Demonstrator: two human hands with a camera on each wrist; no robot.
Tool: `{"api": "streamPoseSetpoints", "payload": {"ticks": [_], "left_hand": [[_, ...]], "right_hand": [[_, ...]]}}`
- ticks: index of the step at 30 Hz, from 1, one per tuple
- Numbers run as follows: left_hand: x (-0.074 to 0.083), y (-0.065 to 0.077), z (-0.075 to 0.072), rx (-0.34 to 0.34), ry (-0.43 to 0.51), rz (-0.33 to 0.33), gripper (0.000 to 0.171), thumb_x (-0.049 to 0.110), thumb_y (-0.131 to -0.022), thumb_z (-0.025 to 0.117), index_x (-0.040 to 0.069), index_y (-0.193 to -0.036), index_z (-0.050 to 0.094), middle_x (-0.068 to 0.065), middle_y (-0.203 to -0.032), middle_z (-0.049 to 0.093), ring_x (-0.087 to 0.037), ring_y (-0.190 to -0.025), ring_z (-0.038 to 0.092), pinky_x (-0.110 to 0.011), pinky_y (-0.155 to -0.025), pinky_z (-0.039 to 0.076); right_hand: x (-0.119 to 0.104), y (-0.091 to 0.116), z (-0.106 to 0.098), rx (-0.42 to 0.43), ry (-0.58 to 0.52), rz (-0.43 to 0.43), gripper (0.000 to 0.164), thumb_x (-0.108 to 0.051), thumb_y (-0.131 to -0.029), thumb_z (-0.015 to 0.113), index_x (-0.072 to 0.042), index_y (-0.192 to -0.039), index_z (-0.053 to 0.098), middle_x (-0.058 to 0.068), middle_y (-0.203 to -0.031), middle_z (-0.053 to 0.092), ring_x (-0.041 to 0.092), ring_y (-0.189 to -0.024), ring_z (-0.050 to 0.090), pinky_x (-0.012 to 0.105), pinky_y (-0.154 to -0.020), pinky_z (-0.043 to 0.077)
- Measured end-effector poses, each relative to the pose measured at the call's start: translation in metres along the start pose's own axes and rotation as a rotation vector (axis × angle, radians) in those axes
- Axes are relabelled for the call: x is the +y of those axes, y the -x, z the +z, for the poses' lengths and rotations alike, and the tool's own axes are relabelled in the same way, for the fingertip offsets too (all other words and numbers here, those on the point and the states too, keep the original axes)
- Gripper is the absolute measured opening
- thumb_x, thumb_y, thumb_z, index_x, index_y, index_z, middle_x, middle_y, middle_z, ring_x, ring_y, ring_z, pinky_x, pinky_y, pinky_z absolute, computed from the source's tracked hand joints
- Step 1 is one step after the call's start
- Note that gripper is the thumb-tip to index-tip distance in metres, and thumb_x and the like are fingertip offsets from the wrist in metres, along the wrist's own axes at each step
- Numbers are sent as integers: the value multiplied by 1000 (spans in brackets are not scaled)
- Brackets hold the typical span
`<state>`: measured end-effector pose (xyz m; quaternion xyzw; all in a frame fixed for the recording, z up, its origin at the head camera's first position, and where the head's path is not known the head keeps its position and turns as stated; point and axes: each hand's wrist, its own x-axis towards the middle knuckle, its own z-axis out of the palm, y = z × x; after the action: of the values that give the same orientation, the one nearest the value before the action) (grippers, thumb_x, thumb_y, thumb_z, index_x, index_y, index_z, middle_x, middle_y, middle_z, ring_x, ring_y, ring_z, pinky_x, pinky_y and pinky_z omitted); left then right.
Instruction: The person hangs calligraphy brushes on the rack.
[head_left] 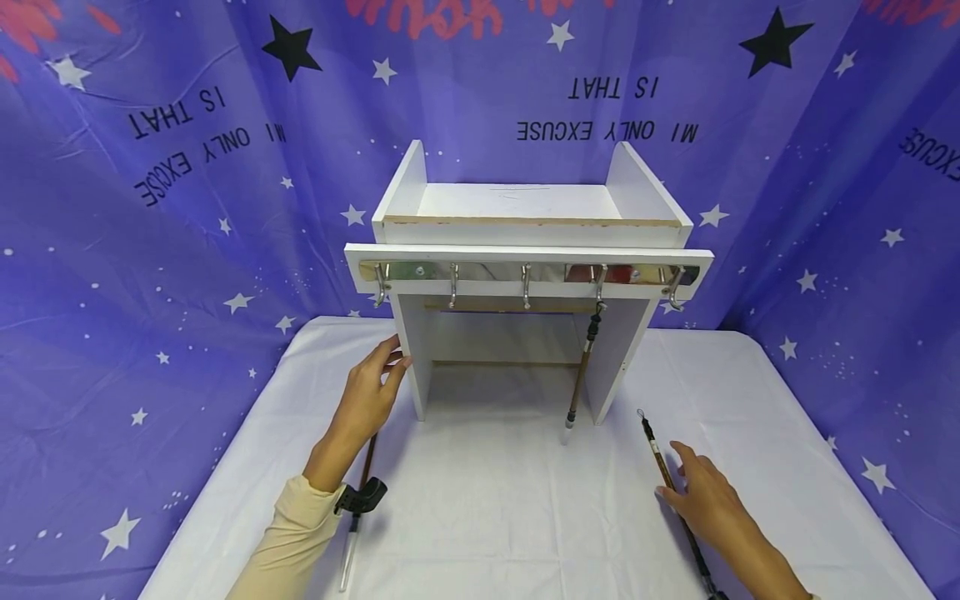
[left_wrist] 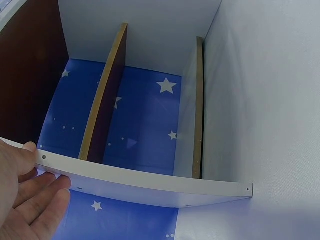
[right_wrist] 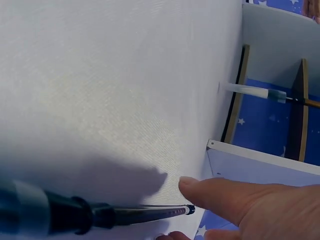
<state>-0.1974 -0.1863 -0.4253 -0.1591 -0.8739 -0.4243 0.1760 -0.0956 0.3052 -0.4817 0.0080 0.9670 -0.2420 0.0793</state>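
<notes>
A white wooden shelf unit (head_left: pixel 525 233) stands on the table, with a metal hook rail (head_left: pixel 525 273) across its front. One brown brush (head_left: pixel 581 375) hangs from the fourth hook, and its pale tip (right_wrist: pixel 260 92) shows in the right wrist view. My left hand (head_left: pixel 371 392) touches the front edge of the left side panel (left_wrist: pixel 150 180); the thumb (left_wrist: pixel 30 150) lies on the edge and the fingers (left_wrist: pixel 45 200) are straight along the outside. My right hand (head_left: pixel 705 500) lies flat on the table over a second brush (head_left: pixel 654 446), a fingertip (right_wrist: pixel 215 197) beside the brush's end (right_wrist: pixel 140 214).
A third brush (head_left: pixel 352 542) lies on the white tablecloth (head_left: pixel 510 517) under my left forearm. A blue star-printed cloth (head_left: pixel 150 250) hangs behind and to both sides of the table. The other hooks carry nothing.
</notes>
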Motion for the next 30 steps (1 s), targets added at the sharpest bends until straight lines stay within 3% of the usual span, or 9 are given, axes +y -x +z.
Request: {"api": "streamPoseSetpoints", "payload": {"ticks": [9,30], "left_hand": [[1,-1,0,-3,-4,5,43,15,-110,59,-2,-148,54,-25,-136,67,-41,-116,71,-57,-102,58],[0,1,1,4,11,11,42,15,-109,60,-1,-149,54,-24,-138,66,-41,-116,71,-56,-101,58]], "right_hand": [[2,0,5,-2,-1,20,74,-13,-95,77,6,-154,36,21,-119,63,35,-105,61,54,-82,56],[5,1,11,7,21,18,69,-11,-96,76,11,-150,38,22,-118,61,30,-98,60,50,-79,55]]}}
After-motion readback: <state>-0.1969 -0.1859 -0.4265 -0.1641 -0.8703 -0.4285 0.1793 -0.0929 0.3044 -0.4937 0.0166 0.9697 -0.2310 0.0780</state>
